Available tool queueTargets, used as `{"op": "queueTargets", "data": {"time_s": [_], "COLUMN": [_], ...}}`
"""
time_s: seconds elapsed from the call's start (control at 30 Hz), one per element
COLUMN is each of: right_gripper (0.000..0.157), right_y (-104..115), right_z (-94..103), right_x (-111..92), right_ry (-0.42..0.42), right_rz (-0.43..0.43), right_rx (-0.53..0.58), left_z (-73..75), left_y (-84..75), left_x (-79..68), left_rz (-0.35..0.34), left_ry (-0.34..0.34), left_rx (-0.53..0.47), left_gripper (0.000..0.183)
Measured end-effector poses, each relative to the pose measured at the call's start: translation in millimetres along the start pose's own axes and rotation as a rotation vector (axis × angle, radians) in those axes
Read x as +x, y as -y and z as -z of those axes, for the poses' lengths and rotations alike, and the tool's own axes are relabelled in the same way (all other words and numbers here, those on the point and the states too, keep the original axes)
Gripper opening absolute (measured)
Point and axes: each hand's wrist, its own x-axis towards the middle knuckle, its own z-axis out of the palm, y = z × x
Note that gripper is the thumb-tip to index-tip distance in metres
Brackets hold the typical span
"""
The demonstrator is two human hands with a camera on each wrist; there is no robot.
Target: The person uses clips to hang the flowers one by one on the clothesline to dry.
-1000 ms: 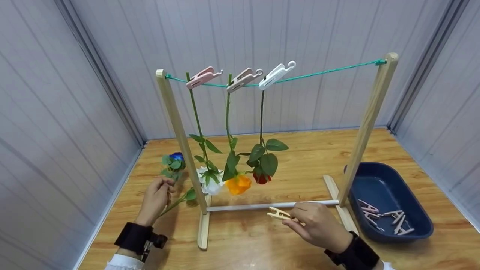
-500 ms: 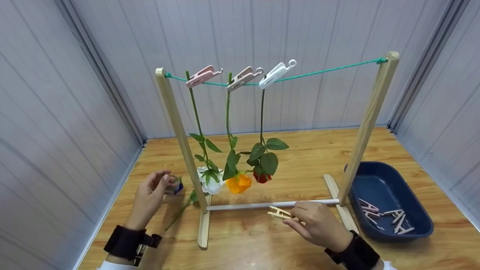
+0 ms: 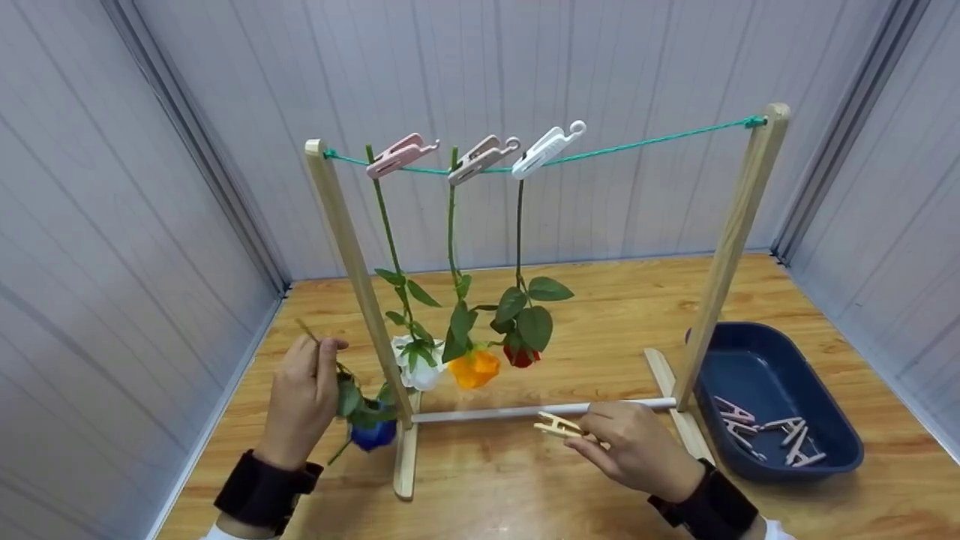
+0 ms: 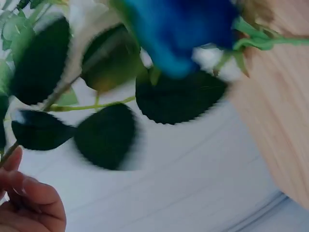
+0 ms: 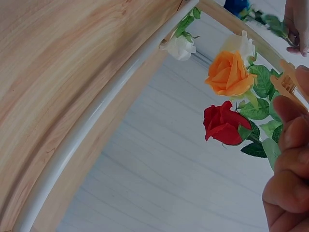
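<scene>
A blue rose (image 3: 373,433) hangs head down from my left hand (image 3: 301,394), which pinches its stem, left of the wooden rack. Its dark leaves (image 4: 105,136) fill the left wrist view. My right hand (image 3: 634,450) pinches a pale yellow clothespin (image 3: 559,425) in front of the rack's white crossbar (image 3: 502,412). From the green line (image 3: 652,144) a white rose (image 3: 416,364), an orange rose (image 3: 475,369) and a red rose (image 3: 520,355) hang upside down. Pink (image 3: 397,156), beige (image 3: 482,160) and white clothespins (image 3: 547,151) grip their stems.
A dark blue basin (image 3: 847,454) with several clothespins (image 3: 784,431) stands right of the rack. Another white rose (image 5: 179,47) lies on the table by the left post (image 3: 352,262). Panelled walls (image 3: 615,67) enclose the table.
My left hand has lifted the blue rose off the table and turned it head down, its bloom swinging toward me. The right hand with its clothespin has stayed almost still.
</scene>
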Motion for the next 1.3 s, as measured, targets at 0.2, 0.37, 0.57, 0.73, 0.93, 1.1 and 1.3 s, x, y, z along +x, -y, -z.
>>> {"op": "queueTargets", "data": {"time_s": [0.2,0.37,0.57,0.73,0.93,1.1,1.3], "right_gripper": [0.026,0.025,0.023,0.025,0.024,0.022,0.02], "right_y": [-1,-2,-3,-4,-6,-8,-15], "right_z": [-0.3,0.7,3.3,6.2,11.5,17.4,31.8], "right_x": [1,1,0,1,4,5,4], "right_ry": [-0.018,-0.027,-0.032,-0.044,-0.037,-0.051,-0.091], "right_rz": [0.022,0.024,0.015,0.017,-0.002,-0.018,-0.052], "right_rx": [-0.007,-0.009,-0.014,-0.028,-0.009,0.009,0.023], "left_z": [-8.3,-22.1,-42.2,-56.8,-73.8,-83.9,-93.0], "left_y": [-20.8,-41.9,-65.8,-82.6,-96.3,-105.7,-116.2], "left_x": [1.1,1.1,3.2,7.5,12.2,15.7,19.1], "left_rz": [-0.097,-0.062,0.098,0.195,0.207,0.298,0.329], "left_ry": [0.054,0.143,0.241,0.307,0.302,0.293,0.3], "left_rx": [-0.227,-0.472,-0.709,-0.842,-0.825,-0.803,-0.869], "left_gripper": [0.027,0.031,0.029,0.042,0.045,0.038,0.032]}}
